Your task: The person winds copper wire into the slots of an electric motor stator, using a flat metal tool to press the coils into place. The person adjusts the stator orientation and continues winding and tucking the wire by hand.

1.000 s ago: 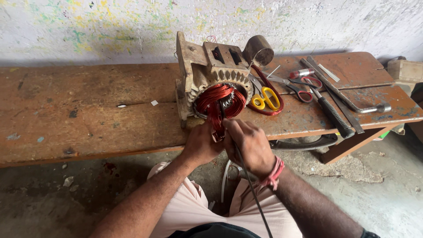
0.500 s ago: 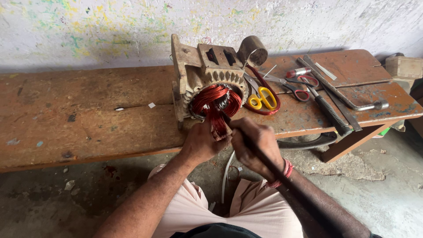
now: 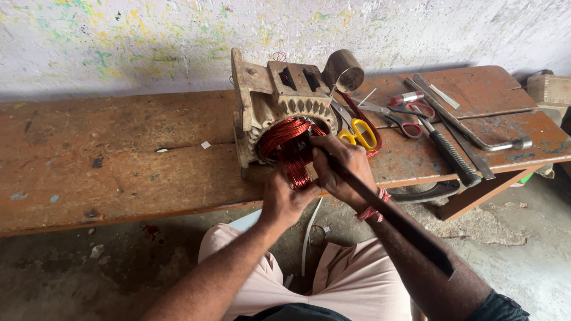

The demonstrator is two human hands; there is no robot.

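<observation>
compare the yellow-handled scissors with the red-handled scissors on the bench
The yellow-handled scissors have big, solid yellow loops; the red-handled scissors have slimmer red loops with open centres. The yellow pair lies right beside the motor housing, its blades partly hidden behind it; the red pair lies further right, blades in full view. Both rest flat on the wooden bench, untouched.

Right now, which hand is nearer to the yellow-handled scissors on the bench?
Right. The right hand, gripping a long dark tool, sits just below the yellow-handled scissors. The left hand is farther, lower left, holding the red copper wire coil.
</observation>
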